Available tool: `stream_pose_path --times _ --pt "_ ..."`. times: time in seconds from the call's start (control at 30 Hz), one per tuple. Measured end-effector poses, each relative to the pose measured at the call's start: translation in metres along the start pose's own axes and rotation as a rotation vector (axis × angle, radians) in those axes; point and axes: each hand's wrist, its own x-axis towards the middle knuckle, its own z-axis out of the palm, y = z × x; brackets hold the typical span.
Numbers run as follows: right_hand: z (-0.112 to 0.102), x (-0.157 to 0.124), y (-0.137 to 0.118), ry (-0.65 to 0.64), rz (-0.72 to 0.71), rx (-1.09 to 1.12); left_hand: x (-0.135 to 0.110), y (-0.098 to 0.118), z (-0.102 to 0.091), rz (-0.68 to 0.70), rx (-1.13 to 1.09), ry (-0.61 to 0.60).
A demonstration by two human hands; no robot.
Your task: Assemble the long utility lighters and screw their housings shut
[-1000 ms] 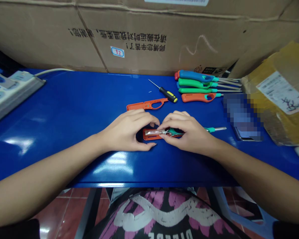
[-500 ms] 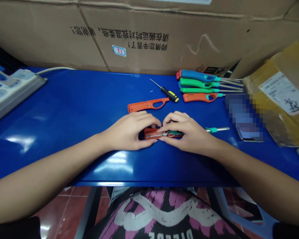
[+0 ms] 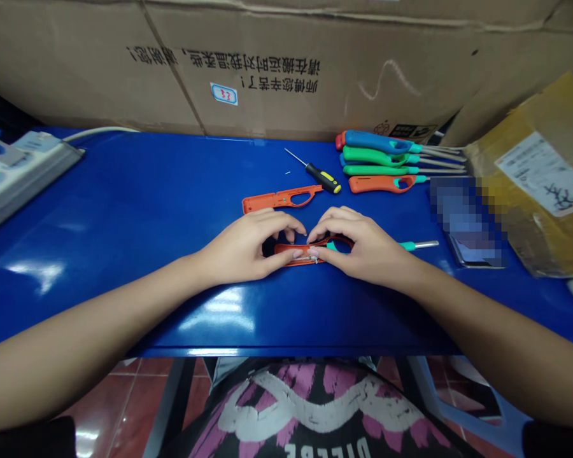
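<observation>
mostly glossy blue workbench (image 3: 124, 191), cardboard carton (image 3: 386, 63) behind

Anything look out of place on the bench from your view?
One small thing: a tiny pale speck lies alone on the blue workbench, near the tip of the yellow-and-black screwdriver. It is too small to identify, but could be a stray bit. Nothing else stands out.

One head-worn view, close above the blue workbench (image 3: 124, 191), facing forward and down toward the cardboard carton (image 3: 76, 63).
</observation>
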Motion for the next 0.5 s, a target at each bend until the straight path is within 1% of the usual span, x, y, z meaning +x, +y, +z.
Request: stream_pose_path --times 0.07,0.2,0.27,0.37,0.5 --pt "-0.002 0.000 0.000 0.021 -0.003 0.007 0.000 0.000 -0.001 -0.003 -0.015 0.000" --pt "-0.011 0.001 0.003 0.134 -0.018 0.045 0.001 0.000 -0.005 -0.010 -0.030 -0.013" --pt "-0.017 0.001 0.005 0.161 -0.007 0.036 0.000 -0.001 -0.007 -0.013 -0.020 -0.013" --pt "-0.020 0.001 0.007 0.125 0.025 0.026 0.001 -0.001 -0.007 -0.002 0.001 0.012" --pt "-0.017 0.000 0.008 0.055 0.055 0.023 0.002 0.001 -0.002 0.001 0.008 0.035"
